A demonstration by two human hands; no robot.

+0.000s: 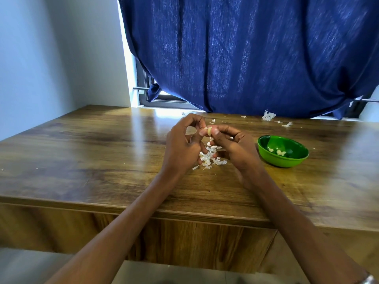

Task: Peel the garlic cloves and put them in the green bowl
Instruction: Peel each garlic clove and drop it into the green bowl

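My left hand (182, 140) and right hand (231, 144) both pinch one garlic clove (209, 131) in a closed grip above the wooden tabletop (82, 150). White skins (209, 156) lie beneath; the green bowl (283, 151) sits right, before a blue curtain (246, 54).

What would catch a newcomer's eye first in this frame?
Most likely the two hands at the table's middle: the left hand and right hand pinch one garlic clove between their fingertips, above a heap of white garlic skins. Next, the green bowl to their right, holding a few peeled cloves. Behind, a dark blue curtain fills the upper frame.
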